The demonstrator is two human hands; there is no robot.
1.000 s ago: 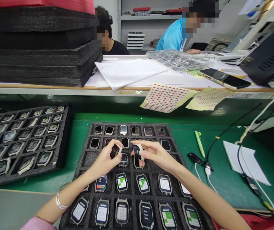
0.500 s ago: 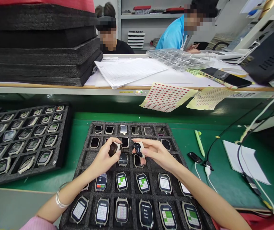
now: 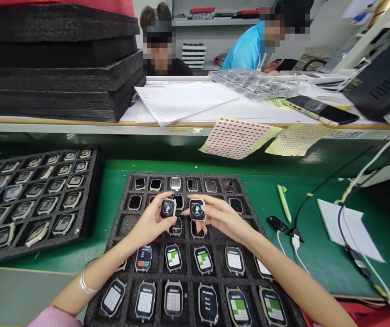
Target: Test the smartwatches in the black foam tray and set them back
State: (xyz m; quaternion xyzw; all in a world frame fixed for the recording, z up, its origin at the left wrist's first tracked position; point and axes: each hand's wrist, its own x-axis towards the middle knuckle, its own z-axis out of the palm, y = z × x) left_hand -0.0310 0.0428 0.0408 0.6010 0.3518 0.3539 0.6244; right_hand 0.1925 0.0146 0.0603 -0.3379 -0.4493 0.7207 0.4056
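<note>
Over the far half of the dark foam tray [image 3: 188, 274], the person holds one smartwatch in each hand, both raised above the compartments with their faces turned back toward the wearer and their dials lit. The left hand [image 3: 150, 221] is curled partly closed around the left watch [image 3: 168, 208]: the index finger runs along its upper edge, the thumb lies at its lower edge, and the watch's body keeps the two apart. The right hand [image 3: 222, 217] grips the right watch [image 3: 196, 210] with the thumb at its right-hand edge and the index finger along its top, while other fingertips show below and behind it; how those rear fingers press on the case is hard to tell, since the watch hides most of them. The two watches sit side by side, apart, with a narrow gap between them above the tray. In the tray's two nearest rows, seated watches [image 3: 204, 260] show lit screens, several with white and green grids; those in its far rows look mostly dark. To the left of the tray stands a second tray [image 3: 88, 200], also filled with watches. To its right, on the green tabletop [image 3: 258, 184], are a light-green pen [image 3: 283, 203], a small black device [image 3: 277, 224] and a white paper [image 3: 346, 229]. Beyond the tray, a dotted sticker sheet [image 3: 239, 138] hangs from the shelf edge [image 3: 140, 129].
</note>
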